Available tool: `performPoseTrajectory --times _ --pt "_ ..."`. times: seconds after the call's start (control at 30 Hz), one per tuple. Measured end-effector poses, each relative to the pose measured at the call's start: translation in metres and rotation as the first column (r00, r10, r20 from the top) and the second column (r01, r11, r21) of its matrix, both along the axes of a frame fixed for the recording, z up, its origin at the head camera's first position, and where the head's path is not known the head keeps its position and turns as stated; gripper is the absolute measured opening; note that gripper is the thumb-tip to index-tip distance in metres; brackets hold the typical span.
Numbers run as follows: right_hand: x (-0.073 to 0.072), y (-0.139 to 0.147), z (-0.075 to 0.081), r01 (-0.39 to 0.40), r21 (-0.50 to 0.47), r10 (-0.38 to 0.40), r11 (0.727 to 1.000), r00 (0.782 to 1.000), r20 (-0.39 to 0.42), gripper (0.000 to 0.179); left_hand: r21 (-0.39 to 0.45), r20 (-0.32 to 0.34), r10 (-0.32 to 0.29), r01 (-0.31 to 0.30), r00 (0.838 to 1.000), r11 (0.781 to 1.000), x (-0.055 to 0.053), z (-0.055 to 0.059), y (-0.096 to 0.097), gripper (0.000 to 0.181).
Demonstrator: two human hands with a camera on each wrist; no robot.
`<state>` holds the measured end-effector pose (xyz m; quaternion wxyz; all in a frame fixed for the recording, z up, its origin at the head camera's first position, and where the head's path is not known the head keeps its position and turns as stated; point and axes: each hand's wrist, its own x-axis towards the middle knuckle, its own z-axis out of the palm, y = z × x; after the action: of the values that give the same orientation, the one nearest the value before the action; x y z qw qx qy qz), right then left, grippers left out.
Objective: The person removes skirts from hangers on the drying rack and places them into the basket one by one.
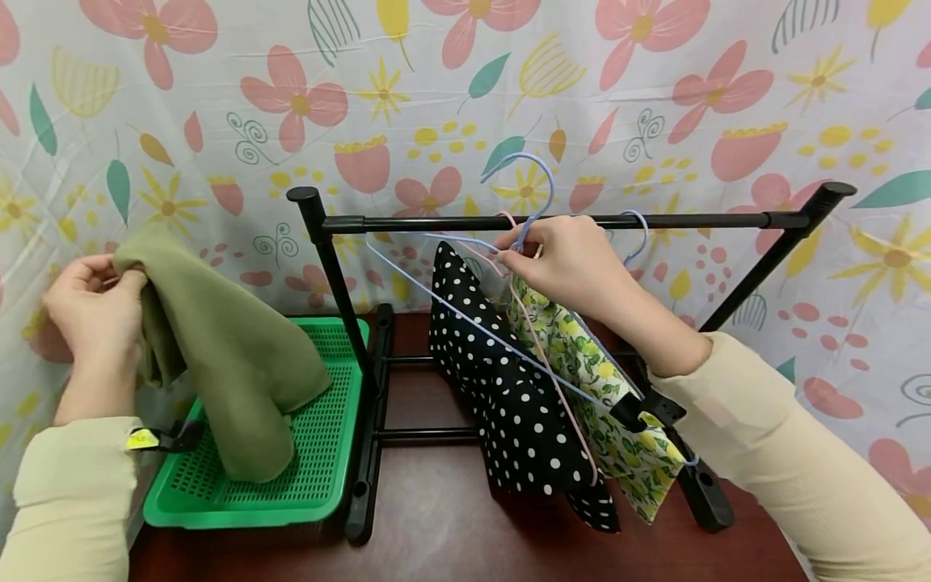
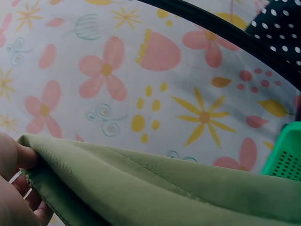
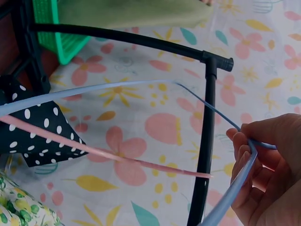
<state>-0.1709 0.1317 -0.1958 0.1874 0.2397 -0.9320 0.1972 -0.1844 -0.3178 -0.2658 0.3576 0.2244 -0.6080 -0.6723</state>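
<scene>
At the left, my left hand (image 1: 98, 311) pinches a corner of an olive green cloth (image 1: 233, 356), which drapes down over the green basket. In the left wrist view the cloth (image 2: 155, 183) stretches rightward from the fingertips, with a stitched seam along it. My right hand (image 1: 563, 259) grips a light blue hanger (image 1: 436, 299) at the base of its hook, in front of the rack's bar; nothing hangs on this hanger. Behind it, a pink hanger (image 1: 541, 347) carries a black polka-dot cloth (image 1: 509, 396). Beside that hangs a lemon-print cloth (image 1: 604, 380) on another blue hanger (image 1: 636, 230).
A black garment rack (image 1: 451, 224) stands on the dark brown table (image 1: 429, 517). The green basket (image 1: 320, 461) sits just left of the rack's left foot. A flowered curtain (image 1: 436, 97) covers the back.
</scene>
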Motion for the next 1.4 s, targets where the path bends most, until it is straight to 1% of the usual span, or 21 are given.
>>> performPoseTrajectory --times 0.13,0.23,0.33,0.4,0.47,0.53,0.57,0.63,0.67,0.73,0.8,0.87,0.97,1.1,1.2,1.27,1.3,1.37,1.4 --pt "0.002 0.008 0.0 0.006 0.007 -0.006 1.0 1.0 -0.005 0.021 -0.014 0.068 -0.035 0.036 0.997 0.999 0.002 -0.014 -0.001 0.02" --pt "0.003 0.014 0.0 -0.012 0.009 0.012 1.0 1.0 -0.016 0.022 -0.027 0.136 -0.061 0.065 0.989 0.997 0.003 -0.024 -0.001 0.019" --pt "0.004 0.02 -0.001 -0.031 0.011 0.032 0.999 0.999 -0.027 0.024 -0.049 0.197 -0.089 0.1 0.976 0.994 0.005 -0.033 -0.001 0.017" --pt "0.005 0.024 0.0 -0.043 0.009 0.044 0.999 0.999 -0.031 0.022 -0.074 0.235 -0.109 0.129 0.966 0.989 0.007 -0.038 -0.001 0.015" --pt "0.006 0.027 0.0 -0.052 0.009 0.052 0.999 0.998 -0.04 0.021 -0.115 0.27 -0.121 0.157 0.955 0.981 0.008 -0.044 0.0 0.014" --pt "0.008 0.031 0.001 -0.059 0.004 0.059 0.998 0.997 -0.049 0.023 -0.172 0.315 -0.125 0.186 0.941 0.967 0.009 -0.05 0.0 0.013" --pt "0.009 0.033 0.002 -0.063 0.002 0.063 0.998 0.996 -0.055 0.026 -0.205 0.34 -0.122 0.201 0.932 0.958 0.009 -0.053 0.0 0.013" --pt "0.011 0.036 0.003 -0.063 -0.005 0.063 0.998 0.996 -0.059 0.024 -0.265 0.394 -0.114 0.231 0.912 0.936 0.011 -0.058 0.0 0.011" --pt "0.012 0.038 0.003 -0.061 -0.007 0.06 0.998 0.996 -0.061 0.024 -0.289 0.418 -0.111 0.247 0.902 0.925 0.012 -0.061 0.0 0.01" --pt "0.013 0.04 0.003 -0.053 -0.011 0.052 0.999 0.997 -0.058 0.022 -0.308 0.445 -0.117 0.274 0.888 0.911 0.014 -0.065 0.0 0.009" --pt "0.014 0.042 0.002 -0.043 -0.012 0.042 0.999 0.998 -0.05 0.021 -0.321 0.461 -0.119 0.29 0.879 0.902 0.016 -0.07 0.0 0.009" --pt "0.014 0.044 0.001 -0.038 -0.012 0.037 0.999 0.998 -0.046 0.024 -0.332 0.469 -0.127 0.308 0.874 0.892 0.019 -0.074 0.0 0.01" --pt "0.015 0.047 0.0 -0.033 -0.009 0.033 0.999 0.999 -0.042 0.022 -0.354 0.485 -0.133 0.334 0.864 0.874 0.022 -0.082 -0.001 0.007" --pt "0.016 0.051 -0.002 -0.04 -0.012 0.039 0.999 0.998 -0.056 0.015 -0.379 0.516 -0.145 0.377 0.844 0.845 0.028 -0.093 -0.002 0.007" --pt "0.017 0.056 -0.004 -0.053 -0.021 0.051 0.998 0.996 -0.08 0.014 -0.396 0.544 -0.148 0.408 0.826 0.823 0.033 -0.104 -0.003 0.012" --pt "0.017 0.06 -0.005 -0.061 -0.028 0.058 0.998 0.993 -0.098 0.015 -0.423 0.566 -0.136 0.429 0.813 0.798 0.036 -0.111 -0.003 0.021" --pt "0.018 0.062 -0.005 -0.062 -0.029 0.059 0.998 0.993 -0.102 0.019 -0.434 0.575 -0.135 0.441 0.807 0.786 0.038 -0.114 -0.002 0.026" --pt "0.019 0.066 -0.006 -0.062 -0.03 0.058 0.998 0.992 -0.113 0.025 -0.456 0.599 -0.135 0.474 0.789 0.753 0.042 -0.121 -0.001 0.036" --pt "0.02 0.068 -0.007 -0.063 -0.03 0.058 0.998 0.991 -0.123 0.025 -0.466 0.609 -0.135 0.491 0.781 0.736 0.045 -0.124 -0.001 0.04"
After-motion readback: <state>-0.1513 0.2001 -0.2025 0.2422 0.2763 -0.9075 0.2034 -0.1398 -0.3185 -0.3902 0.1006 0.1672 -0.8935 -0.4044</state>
